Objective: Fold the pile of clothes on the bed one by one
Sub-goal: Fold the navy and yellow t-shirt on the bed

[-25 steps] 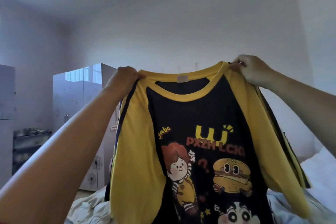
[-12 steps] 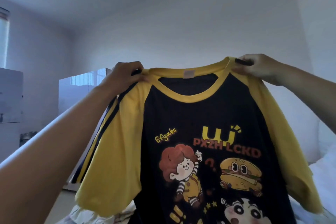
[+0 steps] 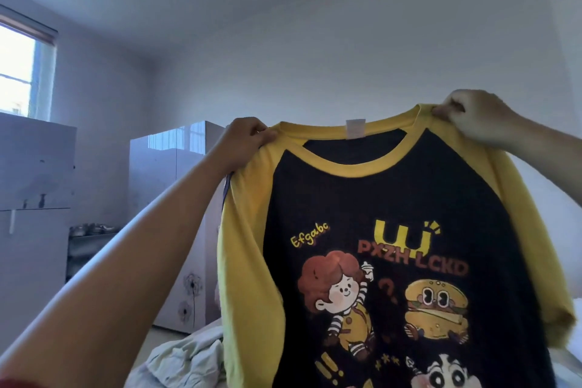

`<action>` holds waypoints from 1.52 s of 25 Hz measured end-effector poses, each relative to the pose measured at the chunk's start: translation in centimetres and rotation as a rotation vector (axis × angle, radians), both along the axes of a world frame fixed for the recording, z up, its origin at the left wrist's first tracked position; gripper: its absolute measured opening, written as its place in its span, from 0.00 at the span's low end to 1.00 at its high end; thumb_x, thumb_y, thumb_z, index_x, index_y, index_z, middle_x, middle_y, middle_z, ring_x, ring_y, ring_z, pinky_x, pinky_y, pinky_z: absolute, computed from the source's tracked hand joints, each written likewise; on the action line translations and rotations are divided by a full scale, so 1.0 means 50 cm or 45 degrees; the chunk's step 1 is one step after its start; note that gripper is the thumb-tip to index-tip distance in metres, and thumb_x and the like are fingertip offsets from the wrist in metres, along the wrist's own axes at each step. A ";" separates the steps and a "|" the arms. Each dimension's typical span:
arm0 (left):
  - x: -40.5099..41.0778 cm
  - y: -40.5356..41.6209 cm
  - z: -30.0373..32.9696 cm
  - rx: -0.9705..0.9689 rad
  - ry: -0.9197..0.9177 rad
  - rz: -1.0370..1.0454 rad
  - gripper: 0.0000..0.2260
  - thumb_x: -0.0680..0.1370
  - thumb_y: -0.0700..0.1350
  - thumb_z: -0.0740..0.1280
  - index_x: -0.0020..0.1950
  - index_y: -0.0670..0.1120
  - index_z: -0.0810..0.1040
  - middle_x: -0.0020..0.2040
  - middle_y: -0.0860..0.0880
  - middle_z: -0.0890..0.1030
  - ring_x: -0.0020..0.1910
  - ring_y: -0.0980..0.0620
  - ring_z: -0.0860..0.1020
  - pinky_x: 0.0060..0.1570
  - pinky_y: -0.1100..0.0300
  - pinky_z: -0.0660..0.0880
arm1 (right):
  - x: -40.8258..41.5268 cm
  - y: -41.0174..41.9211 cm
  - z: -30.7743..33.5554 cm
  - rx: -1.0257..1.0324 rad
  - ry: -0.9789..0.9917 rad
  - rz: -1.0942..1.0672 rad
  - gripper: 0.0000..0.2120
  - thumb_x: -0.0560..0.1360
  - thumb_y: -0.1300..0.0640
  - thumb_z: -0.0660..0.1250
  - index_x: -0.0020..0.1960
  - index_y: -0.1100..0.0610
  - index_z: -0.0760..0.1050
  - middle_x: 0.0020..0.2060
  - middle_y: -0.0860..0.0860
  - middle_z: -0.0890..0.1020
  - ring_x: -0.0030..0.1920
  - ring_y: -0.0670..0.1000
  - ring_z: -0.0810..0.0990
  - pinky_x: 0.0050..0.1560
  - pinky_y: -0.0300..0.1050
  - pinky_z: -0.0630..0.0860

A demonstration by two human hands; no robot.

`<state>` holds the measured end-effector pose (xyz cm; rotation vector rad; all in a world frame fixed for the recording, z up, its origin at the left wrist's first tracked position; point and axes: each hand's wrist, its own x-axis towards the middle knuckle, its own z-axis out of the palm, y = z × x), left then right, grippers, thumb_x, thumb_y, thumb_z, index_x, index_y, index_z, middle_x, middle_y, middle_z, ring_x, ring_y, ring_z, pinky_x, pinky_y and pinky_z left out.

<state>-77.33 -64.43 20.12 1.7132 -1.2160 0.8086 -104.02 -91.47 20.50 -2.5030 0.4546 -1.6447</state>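
Observation:
A black T-shirt (image 3: 378, 198) with yellow sleeves, a yellow collar and cartoon prints hangs upright in front of me, its printed front facing me. My left hand (image 3: 244, 143) grips its left shoulder beside the collar. My right hand (image 3: 475, 118) pinches the right shoulder, slightly higher. Both sleeves hang down at the sides. The shirt's lower part runs off the bottom of the view. Pale crumpled clothes (image 3: 185, 359) lie on the bed below, left of the shirt.
A white wardrobe (image 3: 176, 198) with flower decals stands behind my left arm. A grey cabinet (image 3: 34, 183) and a low shelf of shoes (image 3: 91, 236) are at the left under a window (image 3: 15, 69). White bedding (image 3: 573, 362) shows at the lower right.
The shirt has shifted right and hangs straighter, its left sleeve now falling down instead of flaring out. My view turned left, bringing the window into sight.

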 end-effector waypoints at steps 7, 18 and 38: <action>-0.017 0.042 0.017 -0.219 -0.204 0.128 0.11 0.78 0.55 0.63 0.46 0.49 0.79 0.34 0.53 0.75 0.34 0.55 0.71 0.36 0.57 0.67 | 0.014 0.018 0.000 -0.207 -0.078 -0.126 0.16 0.82 0.47 0.53 0.53 0.61 0.66 0.43 0.56 0.72 0.44 0.56 0.71 0.43 0.48 0.65; 0.262 -0.133 -0.176 0.191 -0.259 0.347 0.18 0.77 0.64 0.53 0.42 0.51 0.67 0.40 0.44 0.78 0.42 0.39 0.78 0.46 0.45 0.75 | 0.340 -0.178 -0.218 -0.332 -0.072 -0.306 0.16 0.81 0.50 0.54 0.48 0.64 0.68 0.43 0.62 0.73 0.45 0.63 0.71 0.41 0.54 0.66; 1.059 -0.591 -1.360 1.287 -0.432 0.900 0.17 0.84 0.53 0.48 0.66 0.45 0.63 0.53 0.45 0.77 0.42 0.42 0.81 0.23 0.58 0.55 | 1.240 -0.652 -1.394 -0.374 0.762 -0.293 0.20 0.76 0.48 0.54 0.46 0.66 0.69 0.37 0.65 0.75 0.36 0.64 0.76 0.32 0.51 0.70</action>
